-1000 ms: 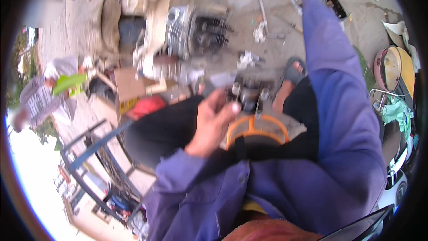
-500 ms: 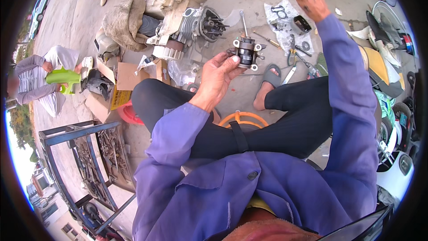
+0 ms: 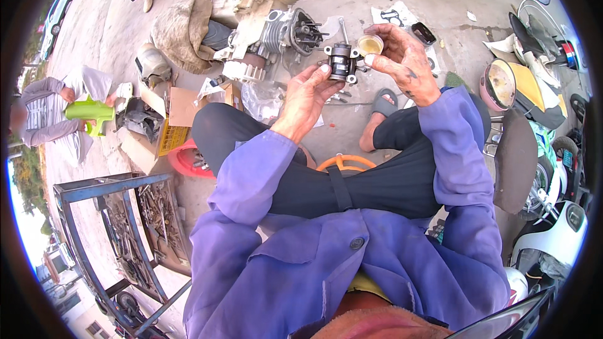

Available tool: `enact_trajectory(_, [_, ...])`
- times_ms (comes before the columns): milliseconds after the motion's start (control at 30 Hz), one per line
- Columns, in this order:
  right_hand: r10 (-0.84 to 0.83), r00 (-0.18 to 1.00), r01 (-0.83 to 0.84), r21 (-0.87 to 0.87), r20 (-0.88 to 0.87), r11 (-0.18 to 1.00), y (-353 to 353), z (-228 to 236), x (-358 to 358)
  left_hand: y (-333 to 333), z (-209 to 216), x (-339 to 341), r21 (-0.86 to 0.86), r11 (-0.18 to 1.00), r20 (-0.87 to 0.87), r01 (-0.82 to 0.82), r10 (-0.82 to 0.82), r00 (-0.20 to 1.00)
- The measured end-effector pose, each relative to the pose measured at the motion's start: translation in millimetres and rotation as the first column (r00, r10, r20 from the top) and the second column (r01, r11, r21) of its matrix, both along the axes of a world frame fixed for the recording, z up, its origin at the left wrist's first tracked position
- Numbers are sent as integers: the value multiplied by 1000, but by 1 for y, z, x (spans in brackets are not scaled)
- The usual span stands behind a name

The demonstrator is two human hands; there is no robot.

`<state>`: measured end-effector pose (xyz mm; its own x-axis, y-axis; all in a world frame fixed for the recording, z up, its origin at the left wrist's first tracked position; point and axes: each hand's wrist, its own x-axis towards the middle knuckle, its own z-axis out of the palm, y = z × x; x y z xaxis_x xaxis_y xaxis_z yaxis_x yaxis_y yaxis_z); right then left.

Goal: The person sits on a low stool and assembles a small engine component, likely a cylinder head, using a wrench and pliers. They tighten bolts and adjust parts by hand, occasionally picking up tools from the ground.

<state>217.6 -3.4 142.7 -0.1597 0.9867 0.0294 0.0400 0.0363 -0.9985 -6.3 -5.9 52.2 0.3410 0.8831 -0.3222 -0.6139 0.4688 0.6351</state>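
Observation:
My left hand (image 3: 306, 102) grips a dark metal camshaft holder with rocker arms (image 3: 341, 64), raised before my knees. My right hand (image 3: 405, 68) pinches a small round clear cup (image 3: 370, 44) with something yellowish in it, tilted close beside the holder's right side. I cannot tell whether the two touch. Just beyond my left hand lies a motorcycle engine (image 3: 267, 34), its finned cylinder and studs pointing toward the holder. A ratchet-like steel tool (image 3: 342, 28) shows behind the holder. Past my right hand, a gasket (image 3: 394, 15) lies on a white sheet beside a black rectangular part (image 3: 423, 33).
Brown cloth (image 3: 182, 34) covers the engine's left side. Cardboard boxes (image 3: 185, 108) and a red basin (image 3: 188, 162) stand left of my knee. A metal rack (image 3: 113, 189) holds many tools. Motorcycle parts (image 3: 518, 157) crowd the right. Another person (image 3: 63, 113) sits far left with a green object.
My right hand has come down and left with the cup, from the upper right to beside the camshaft holder. My left hand still holds the holder, tilted slightly differently.

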Motion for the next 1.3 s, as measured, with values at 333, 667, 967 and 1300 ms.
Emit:
enact_trajectory(333, [56, 998, -55, -16, 28, 998, 22, -7, -6, 7, -1, -10, 47, 998, -11, -52, 52, 999])
enact_trajectory(667, [3, 1000, -3, -7, -13, 1000, 21, -8, -7, 8, -6, -13, 93, 995, -58, -20, 25, 998])
enact_trajectory(967, [22, 998, -22, 8, -52, 1000, 17, -6, 0, 6, -6, -10, 152, 988, -6, -21, 22, 1000])
enact_trajectory(1300, [-18, 940, -102, 329, 341, 939, 14, 0, -3, 9, -12, -6, 190, 982, -27, 3, 3, 1000])
